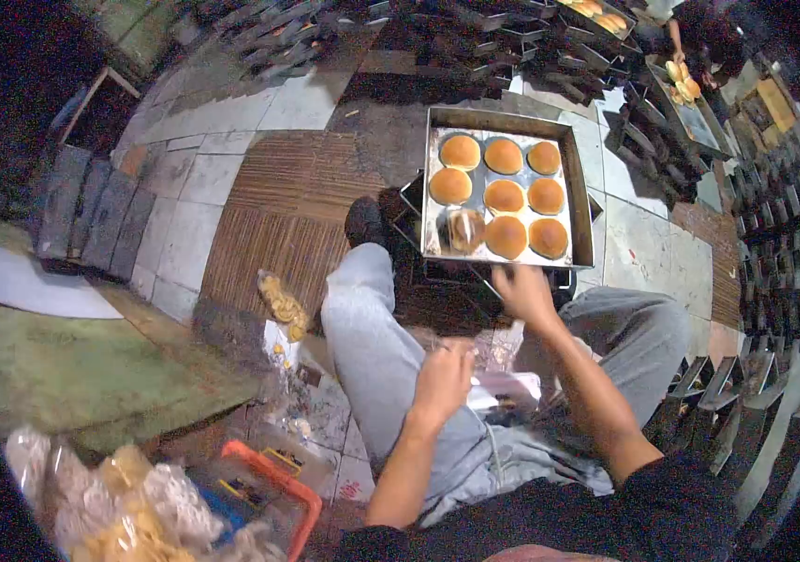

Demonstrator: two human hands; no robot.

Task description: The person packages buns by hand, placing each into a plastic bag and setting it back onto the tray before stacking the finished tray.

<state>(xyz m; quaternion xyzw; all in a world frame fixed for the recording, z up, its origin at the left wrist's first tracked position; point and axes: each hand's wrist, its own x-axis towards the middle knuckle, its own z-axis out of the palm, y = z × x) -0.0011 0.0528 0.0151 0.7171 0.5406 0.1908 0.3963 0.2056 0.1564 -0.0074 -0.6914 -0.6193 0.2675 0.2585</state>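
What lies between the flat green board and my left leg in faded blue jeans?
A clear plastic bag of yellowish pieces, with small yellow scraps beside it, as the head view shows.

Floor's a real patchwork: pale tiles scuffed with grime, plus brown striped panels (kinda wood-look, can't tell the actual material). Dark metal stacks crowd the right side, and more dark stacks run along the far side. There's a worn green surface over on the left. Light's brightest mid-floor, with the outer edges pretty murky.
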